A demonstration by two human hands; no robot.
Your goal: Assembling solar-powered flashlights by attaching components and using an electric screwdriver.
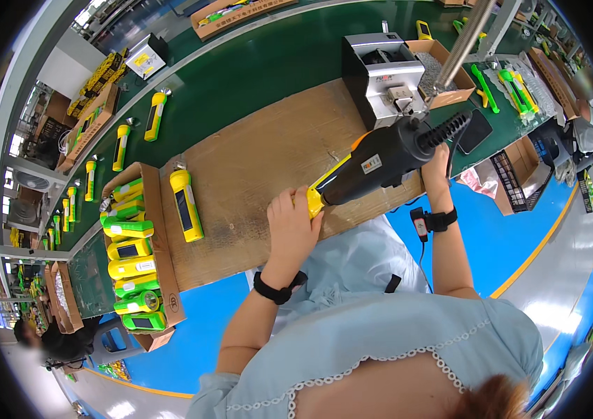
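Note:
My left hand [291, 227] is closed around a yellow flashlight [316, 202] at the near edge of the cardboard-covered bench. Above the flashlight, a black powered hand tool [363, 164] with a ribbed cable sleeve covers much of it. My right hand [437, 166] is at the cable end of this tool; its fingers are hidden behind the black body, so its grip does not show. Left of my hands, another yellow flashlight [186, 206] with a dark panel lies on the cardboard [247, 160]. Both wrists wear black straps.
A carton [160, 241] packed with yellow and green flashlights stands at the left. Several flashlights [156, 116] line the green bench behind. A silver-black machine [384, 80] stands at the back beside a parts box [460, 75]. A dark phone [474, 131] lies right of the tool.

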